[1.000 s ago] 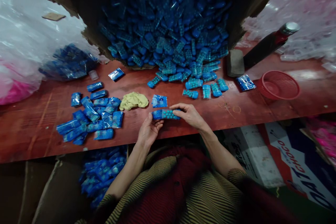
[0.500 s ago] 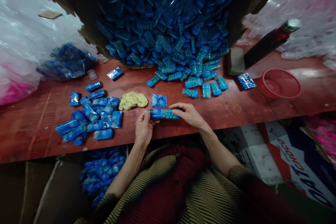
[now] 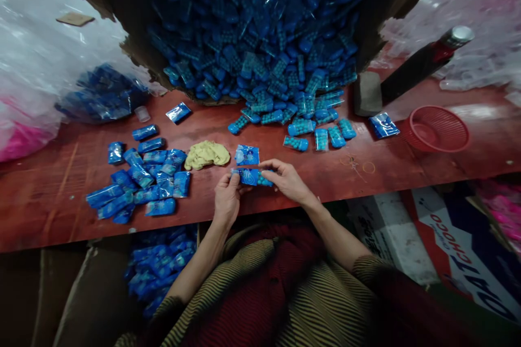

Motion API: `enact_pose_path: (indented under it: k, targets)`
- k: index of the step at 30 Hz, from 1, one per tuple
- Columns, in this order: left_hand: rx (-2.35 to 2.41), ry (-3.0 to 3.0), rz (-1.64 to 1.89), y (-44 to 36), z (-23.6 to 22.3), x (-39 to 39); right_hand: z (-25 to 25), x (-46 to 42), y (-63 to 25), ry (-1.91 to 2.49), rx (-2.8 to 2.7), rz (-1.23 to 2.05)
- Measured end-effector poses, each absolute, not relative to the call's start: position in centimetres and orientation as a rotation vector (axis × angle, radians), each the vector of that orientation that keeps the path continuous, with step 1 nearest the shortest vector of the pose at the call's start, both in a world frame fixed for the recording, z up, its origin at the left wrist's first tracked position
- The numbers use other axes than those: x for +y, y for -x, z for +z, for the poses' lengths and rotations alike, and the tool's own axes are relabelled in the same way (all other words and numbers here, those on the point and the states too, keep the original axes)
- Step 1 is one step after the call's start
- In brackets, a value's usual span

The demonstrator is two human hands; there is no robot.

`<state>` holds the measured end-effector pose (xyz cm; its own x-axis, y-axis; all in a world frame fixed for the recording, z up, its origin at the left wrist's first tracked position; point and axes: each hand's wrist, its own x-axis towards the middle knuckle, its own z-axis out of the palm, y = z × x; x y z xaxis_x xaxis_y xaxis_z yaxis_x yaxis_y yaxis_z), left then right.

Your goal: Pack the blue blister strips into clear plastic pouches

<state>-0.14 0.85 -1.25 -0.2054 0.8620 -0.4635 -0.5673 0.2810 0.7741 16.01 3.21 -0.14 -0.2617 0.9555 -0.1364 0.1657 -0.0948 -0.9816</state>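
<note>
1. My left grip [image 3: 227,196] pinches the left end of a printed blue sleeve [image 3: 249,177], likely steadying it.
2. My right grip [image 3: 288,181] holds a beaded bottle [image 3: 266,179], partly covered by that sleeve, over the desk [image 3: 399,171]; I probably keep both in line.
3. Just beyond lies a flat wrapper [image 3: 247,155], handily close.
4. Wrapped packets [image 3: 181,184] sit leftward, presumably apart from loose bottles [image 3: 301,128].

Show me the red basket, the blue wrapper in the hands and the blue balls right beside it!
Red basket [image 3: 438,129], head view: its bare inside.
Blue wrapper [image 3: 248,177], head view: middle of its upper side.
Blue balls [image 3: 265,181], head view: the ones showing.
</note>
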Motion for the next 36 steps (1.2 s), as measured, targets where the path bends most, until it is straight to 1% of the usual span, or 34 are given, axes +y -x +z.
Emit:
enact_pose_path:
  k: [4,6,8,10,13,15,19,29,33,36]
  targets:
    - [1.079,-0.179,1.217,-0.2,-1.4,0.8,-1.1,1.7,-14.0,1.248,-1.584,0.969]
    - [1.04,-0.119,1.204,-0.1,-1.4,0.8,-1.2,1.1,-13.4,1.153,-1.644,0.928]
    - [1.034,-0.064,1.204,0.2,-1.4,0.9,-1.3,0.9,-13.3,1.06,-1.656,1.026]
    - [1.046,-0.037,1.159,0.7,-1.2,1.1,-1.4,1.1,-13.5,0.984,-1.6,1.219]
    - [1.022,-0.065,1.062,1.2,-0.7,1.2,-1.8,1.7,-14.0,0.889,-1.398,1.549]
    - [0.973,-0.103,1.032,1.3,-0.4,1.2,-2.1,2.2,-14.3,0.868,-1.259,1.676]
    - [0.891,-0.152,0.975,1.3,-0.2,1.1,-2.0,2.9,-14.8,0.864,-1.189,1.747]
    - [0.749,-0.261,0.881,1.3,0.1,0.9,-1.4,3.2,-14.8,0.582,-1.055,2.123]
    - [0.748,-0.287,0.835,1.6,0.4,0.9,-1.1,3.2,-14.8,0.557,-1.068,2.136]
    - [0.739,-0.277,0.823,1.6,0.4,0.9,-0.8,3.5,-15.0,0.608,-1.189,2.064]
